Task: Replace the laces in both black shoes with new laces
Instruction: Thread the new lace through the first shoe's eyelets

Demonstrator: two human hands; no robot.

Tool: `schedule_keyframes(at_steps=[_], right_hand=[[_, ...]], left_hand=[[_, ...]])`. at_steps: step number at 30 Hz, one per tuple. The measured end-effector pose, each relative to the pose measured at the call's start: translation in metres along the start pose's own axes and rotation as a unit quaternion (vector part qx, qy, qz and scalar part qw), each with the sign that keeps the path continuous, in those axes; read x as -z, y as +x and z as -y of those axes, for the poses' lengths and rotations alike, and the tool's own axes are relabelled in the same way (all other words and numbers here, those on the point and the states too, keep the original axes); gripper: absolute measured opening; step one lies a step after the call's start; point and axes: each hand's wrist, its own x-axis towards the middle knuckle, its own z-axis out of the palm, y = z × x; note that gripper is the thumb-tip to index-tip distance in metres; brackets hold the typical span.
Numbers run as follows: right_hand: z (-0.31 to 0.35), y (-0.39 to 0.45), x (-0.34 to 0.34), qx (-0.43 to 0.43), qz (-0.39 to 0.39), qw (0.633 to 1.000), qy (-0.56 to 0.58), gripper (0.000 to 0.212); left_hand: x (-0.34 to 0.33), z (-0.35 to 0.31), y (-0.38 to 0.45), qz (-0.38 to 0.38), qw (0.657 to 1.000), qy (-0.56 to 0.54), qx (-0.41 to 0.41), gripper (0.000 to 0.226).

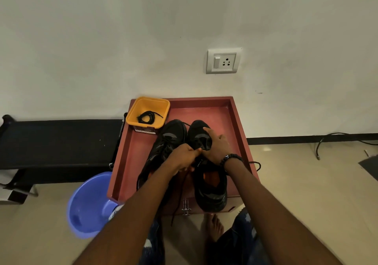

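At the bottom of the frame I see my bare foot (212,227) on the floor, and left of it the blue plastic tub (88,205); a little higher stands the red tray table (131,162), which carries both shoes side by side in the centre of the frame.

My left hand (185,158) is curled, and its thumb and fingers pinch the lace (180,193) just at the tongue of the right shoe (210,187); one loose end hangs down over the front edge of the tray, another end lies past my right wrist. My right hand (216,146) lies over the front part of this shoe, the fingers bent and pressing on it to keep it steady; whether they also pinch the lace I cannot tell. The left shoe (163,148) lies just beside, touching, with its lace in it.

Farther up, in the back left corner of the tray, the yellow box (147,113) holds a coil of new lace (146,117).

I think I am working on the lace of the right shoe. The risk: the heel hangs over the tray edge, so a hard pull may drag the shoe off; the hanging end may also catch on the metal handle (185,207) below.
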Motion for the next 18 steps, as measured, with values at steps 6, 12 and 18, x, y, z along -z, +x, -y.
schedule_keyframes(at_steps=[6,12,18], right_hand=[[-0.005,-0.003,-0.005,0.015,-0.029,0.999,0.024,0.07],[-0.002,-0.008,-0.005,0.011,-0.034,0.999,0.034,0.067],[-0.003,-0.009,-0.006,0.013,-0.03,0.999,0.044,0.072]], left_hand=[[-0.01,0.004,0.015,-0.104,0.993,-0.022,-0.045,0.031],[-0.015,-0.001,0.013,-0.079,0.996,0.039,-0.025,0.041],[-0.014,0.003,0.023,-0.099,0.992,0.06,-0.054,0.024]])
